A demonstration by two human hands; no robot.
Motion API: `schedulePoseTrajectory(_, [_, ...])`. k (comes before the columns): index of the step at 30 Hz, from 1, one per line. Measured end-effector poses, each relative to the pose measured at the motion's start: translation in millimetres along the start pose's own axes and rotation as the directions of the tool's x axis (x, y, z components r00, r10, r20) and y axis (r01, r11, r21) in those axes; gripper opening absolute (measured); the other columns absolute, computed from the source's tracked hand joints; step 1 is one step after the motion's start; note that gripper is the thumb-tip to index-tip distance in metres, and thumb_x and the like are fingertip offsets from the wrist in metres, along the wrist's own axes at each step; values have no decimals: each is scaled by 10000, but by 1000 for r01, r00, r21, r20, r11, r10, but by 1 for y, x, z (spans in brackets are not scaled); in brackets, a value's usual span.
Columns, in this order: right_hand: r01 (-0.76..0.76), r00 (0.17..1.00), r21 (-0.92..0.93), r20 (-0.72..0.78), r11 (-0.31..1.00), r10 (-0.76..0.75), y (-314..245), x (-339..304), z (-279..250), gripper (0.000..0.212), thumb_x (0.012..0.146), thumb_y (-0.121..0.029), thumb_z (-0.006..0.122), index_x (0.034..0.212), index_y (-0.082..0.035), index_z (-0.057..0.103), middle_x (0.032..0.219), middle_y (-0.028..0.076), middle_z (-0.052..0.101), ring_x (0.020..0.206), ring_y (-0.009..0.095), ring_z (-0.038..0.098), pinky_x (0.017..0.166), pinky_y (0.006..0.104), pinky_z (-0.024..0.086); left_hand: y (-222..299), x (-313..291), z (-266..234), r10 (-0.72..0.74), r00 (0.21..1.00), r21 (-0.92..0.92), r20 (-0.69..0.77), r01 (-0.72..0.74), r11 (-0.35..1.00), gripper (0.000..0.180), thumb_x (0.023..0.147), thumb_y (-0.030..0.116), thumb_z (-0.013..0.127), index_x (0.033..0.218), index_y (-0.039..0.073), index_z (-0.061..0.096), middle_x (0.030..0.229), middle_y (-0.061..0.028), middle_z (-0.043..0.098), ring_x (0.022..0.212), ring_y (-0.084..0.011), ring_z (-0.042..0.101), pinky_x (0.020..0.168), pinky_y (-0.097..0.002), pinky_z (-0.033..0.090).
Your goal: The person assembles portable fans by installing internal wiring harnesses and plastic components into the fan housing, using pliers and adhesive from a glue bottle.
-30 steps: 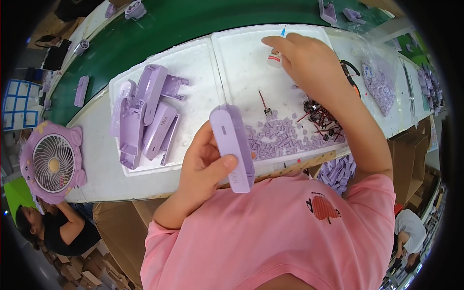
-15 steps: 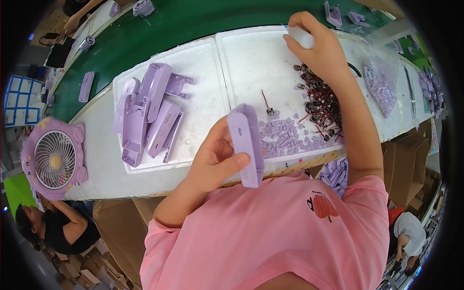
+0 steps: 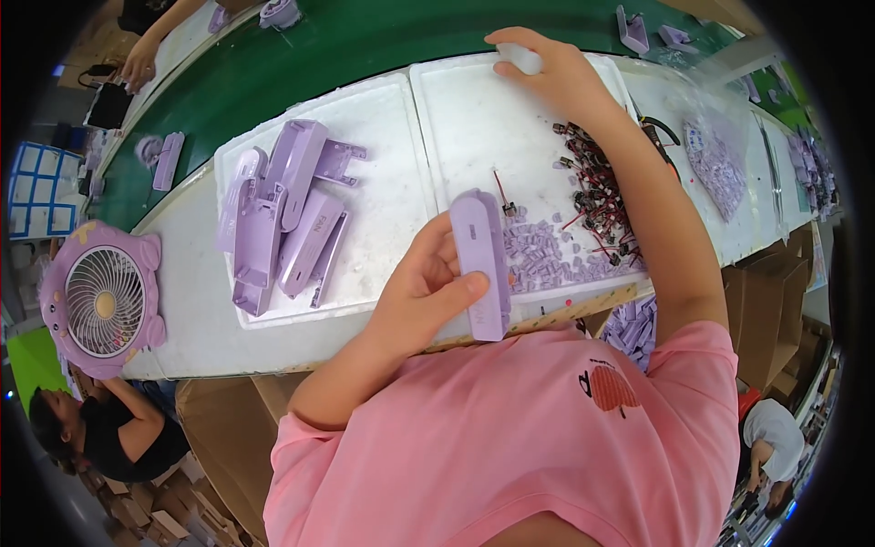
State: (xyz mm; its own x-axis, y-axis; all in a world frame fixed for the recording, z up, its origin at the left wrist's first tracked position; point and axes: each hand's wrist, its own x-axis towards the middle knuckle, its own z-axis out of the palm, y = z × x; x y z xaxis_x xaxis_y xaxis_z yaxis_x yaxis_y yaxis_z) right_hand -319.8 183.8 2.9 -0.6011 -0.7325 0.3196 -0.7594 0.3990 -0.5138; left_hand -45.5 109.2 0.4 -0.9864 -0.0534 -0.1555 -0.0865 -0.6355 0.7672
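My left hand (image 3: pixel 424 287), thumb pressed on the face, grips a long lilac plastic housing (image 3: pixel 478 264) upright near the tray's front edge. Up by the tray's far edge, my right hand (image 3: pixel 556 77) is closed around a small whitish bottle (image 3: pixel 521 58), partly covered by the fingers. Beyond the held housing lies a heap of tiny lilac plastic parts (image 3: pixel 547 260) and a single wired switch (image 3: pixel 509 208). Below my right forearm is a pile of small black components with red and black wires (image 3: pixel 602 196). More lilac housings (image 3: pixel 287 210) lie stacked on the tray's left half.
White foam trays (image 3: pixel 383 118) cover the bench beside a green conveyor belt (image 3: pixel 365 46) carrying lilac parts. A lilac fan (image 3: pixel 103 296) stands at left. On the right are a bag of small parts (image 3: pixel 711 169), a black-handled tool (image 3: pixel 658 141) and cardboard boxes (image 3: pixel 766 301). Other people work nearby.
My right hand has moved left with the bottle, uncovering more of the black-handled tool. The left hand has shifted slightly right with the housing. Parts on the belt have moved right.
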Motion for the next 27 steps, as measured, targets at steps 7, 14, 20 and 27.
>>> schedulePoseTrajectory(7, [-1,999,-137,43,991,7,-2,7,17,293,823,-236,630,1105,-161,604,1061,53,646,860,282,620,808,339,473,-2,-3,3,71,997,117,18,-73,991,627,862,6,566,1387,23,224,1238,-138,465,1139,-204,486,923,-333,419])
schedulePoseTrajectory(14, [95,994,16,-56,995,-94,11,-2,26,291,805,-241,645,1081,-161,603,896,132,657,788,335,615,716,396,485,-1,-4,9,33,995,275,-89,-7,961,639,854,28,593,1384,30,237,1132,-105,498,1086,-179,518,830,-286,457])
schedulePoseTrajectory(20, [6,994,66,105,998,-13,-1,6,24,291,823,-256,633,1089,-143,601,991,117,648,858,273,622,773,328,478,2,-8,9,-7,976,100,-218,30,995,565,874,44,532,1371,13,266,1144,-148,553,988,-233,591,870,-364,464])
schedulePoseTrajectory(27, [-134,990,759,126,637,59,-50,-6,-44,242,837,-241,633,971,-40,634,823,56,656,729,103,594,636,222,439,13,-9,24,50,965,-128,-258,-85,988,615,866,213,578,1354,-12,279,1126,-147,544,987,-264,595,876,-436,483])
